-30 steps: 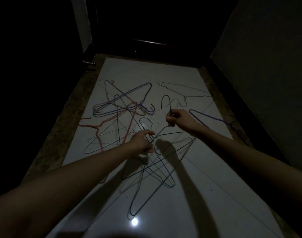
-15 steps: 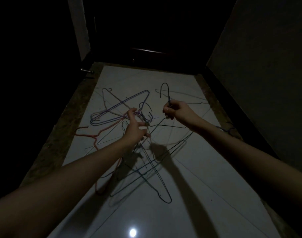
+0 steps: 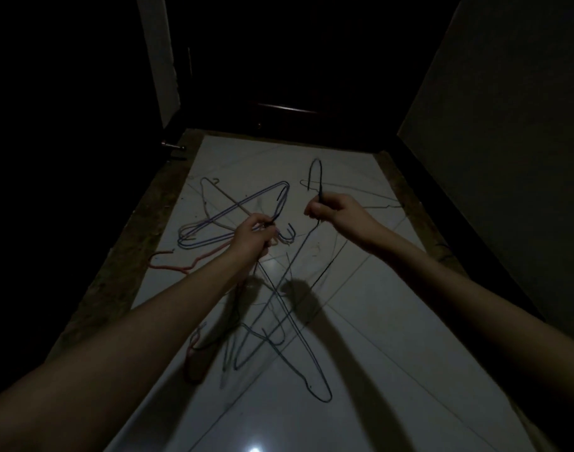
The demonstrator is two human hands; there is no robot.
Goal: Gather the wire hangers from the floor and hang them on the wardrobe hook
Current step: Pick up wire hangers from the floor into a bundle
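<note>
Down on the pale glossy floor [image 3: 360,337], head view: right hand [image 3: 336,208] pinches a dark hanger's [image 3: 315,177] neck, hook up, thin frame trailing down toward me. Left hand [image 3: 253,238] grips another's wire, w/ several tangled frames dangling below. Blue hangers [image 3: 214,220] lie flat just beyond the left hand, long axis slanting, so left's nearer. Pink one [image 3: 168,264] further left.

We have one view only, head-worn, looking forward and down. Both hands sit near, mid-frame; the tiled floor [image 3: 360,337] spreads beyond and below them.
</note>
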